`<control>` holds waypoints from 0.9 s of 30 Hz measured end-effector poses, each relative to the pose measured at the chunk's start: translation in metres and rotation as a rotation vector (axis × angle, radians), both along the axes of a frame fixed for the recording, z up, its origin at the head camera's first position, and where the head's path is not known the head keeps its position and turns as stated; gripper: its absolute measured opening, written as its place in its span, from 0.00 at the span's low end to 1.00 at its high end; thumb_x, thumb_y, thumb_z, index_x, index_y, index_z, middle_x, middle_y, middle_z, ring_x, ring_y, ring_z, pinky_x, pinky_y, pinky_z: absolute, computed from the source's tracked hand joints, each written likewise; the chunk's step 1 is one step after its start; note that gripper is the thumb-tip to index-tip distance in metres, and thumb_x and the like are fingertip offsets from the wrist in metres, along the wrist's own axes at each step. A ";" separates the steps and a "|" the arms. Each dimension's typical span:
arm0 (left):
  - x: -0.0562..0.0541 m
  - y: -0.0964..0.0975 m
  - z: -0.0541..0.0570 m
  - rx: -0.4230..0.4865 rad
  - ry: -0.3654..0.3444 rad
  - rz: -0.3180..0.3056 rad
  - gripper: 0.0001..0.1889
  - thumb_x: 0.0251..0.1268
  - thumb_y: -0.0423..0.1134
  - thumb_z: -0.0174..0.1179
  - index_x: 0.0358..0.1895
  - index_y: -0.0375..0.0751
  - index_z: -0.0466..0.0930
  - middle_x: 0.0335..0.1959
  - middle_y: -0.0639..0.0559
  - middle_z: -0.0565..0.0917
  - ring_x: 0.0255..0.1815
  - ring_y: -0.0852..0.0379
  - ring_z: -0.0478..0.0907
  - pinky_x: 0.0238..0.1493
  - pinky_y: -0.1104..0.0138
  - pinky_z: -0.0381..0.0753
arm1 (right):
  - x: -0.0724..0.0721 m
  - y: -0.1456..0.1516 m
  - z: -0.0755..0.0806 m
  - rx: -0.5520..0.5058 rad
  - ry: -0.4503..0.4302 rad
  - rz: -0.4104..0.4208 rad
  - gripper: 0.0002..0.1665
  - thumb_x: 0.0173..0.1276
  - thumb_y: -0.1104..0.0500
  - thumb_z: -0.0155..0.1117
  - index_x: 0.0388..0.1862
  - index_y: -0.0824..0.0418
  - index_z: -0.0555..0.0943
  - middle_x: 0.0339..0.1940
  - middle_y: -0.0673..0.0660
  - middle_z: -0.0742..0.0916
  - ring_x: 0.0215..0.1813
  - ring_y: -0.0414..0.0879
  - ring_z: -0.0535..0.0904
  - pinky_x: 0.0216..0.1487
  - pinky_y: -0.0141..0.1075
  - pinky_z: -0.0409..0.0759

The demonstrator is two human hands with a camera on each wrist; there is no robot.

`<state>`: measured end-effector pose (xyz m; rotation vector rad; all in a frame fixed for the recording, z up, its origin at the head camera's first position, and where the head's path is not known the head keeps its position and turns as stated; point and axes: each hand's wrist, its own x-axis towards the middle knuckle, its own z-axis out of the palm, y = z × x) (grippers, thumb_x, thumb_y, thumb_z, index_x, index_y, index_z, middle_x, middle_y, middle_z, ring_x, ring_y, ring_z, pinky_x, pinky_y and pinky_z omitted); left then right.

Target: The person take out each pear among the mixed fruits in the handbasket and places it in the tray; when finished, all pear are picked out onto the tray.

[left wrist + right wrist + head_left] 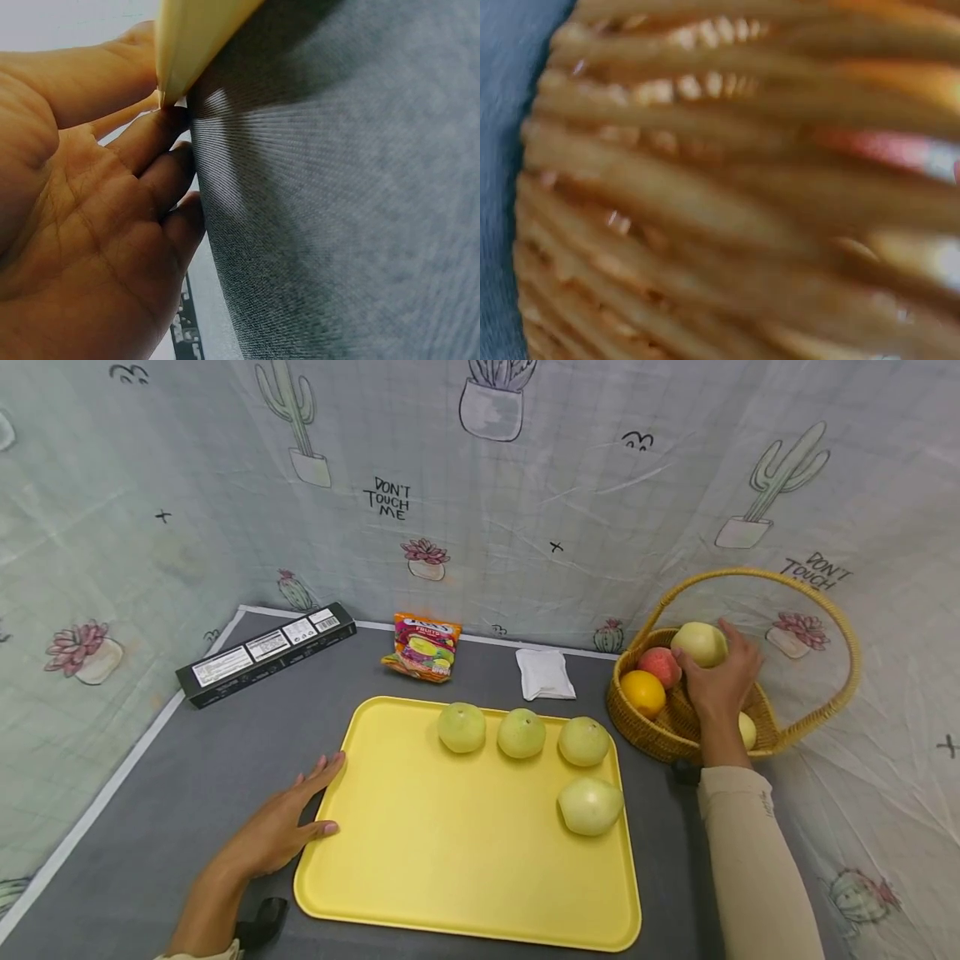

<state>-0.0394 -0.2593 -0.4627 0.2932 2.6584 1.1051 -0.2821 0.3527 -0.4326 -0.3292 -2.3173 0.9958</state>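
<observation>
At the right, my right hand (723, 672) grips a pale green round fruit (699, 644), thumb on its near left side and fingers on its right, inside the wicker basket (654, 745). Beside it lie a red fruit (660, 667) and an orange-yellow fruit (642, 693); another pale fruit (747, 730) is partly hidden behind my wrist. Blurred basket weave (675, 172) fills most of the right wrist view. My left hand (273, 827) rests at the left rim of the yellow tray (450, 860), fingers extended and thumb apart.
Along the tray's far side sit three pale green fruits (462, 727), and a larger one (590, 806) lies near its right rim. Behind the tray are a long black box (266, 653), an orange snack packet (423, 647) and a white pouch (544, 674). The basket's tall handle (750, 573) arches over it.
</observation>
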 end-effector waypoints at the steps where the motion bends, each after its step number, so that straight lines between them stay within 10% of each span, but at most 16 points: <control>1: 0.000 0.000 0.000 0.007 0.000 -0.001 0.53 0.63 0.38 0.74 0.88 0.50 0.51 0.89 0.39 0.51 0.87 0.27 0.49 0.78 0.29 0.49 | 0.000 0.001 -0.001 0.002 -0.010 0.003 0.48 0.63 0.48 0.82 0.81 0.47 0.73 0.76 0.64 0.76 0.77 0.62 0.64 0.79 0.55 0.64; 27: -0.004 -0.002 0.000 0.001 -0.020 -0.012 0.54 0.64 0.39 0.74 0.89 0.52 0.48 0.89 0.39 0.50 0.87 0.26 0.47 0.78 0.26 0.49 | -0.003 0.008 -0.004 -0.042 -0.166 -0.059 0.44 0.69 0.46 0.77 0.81 0.45 0.70 0.77 0.62 0.74 0.73 0.59 0.71 0.78 0.53 0.68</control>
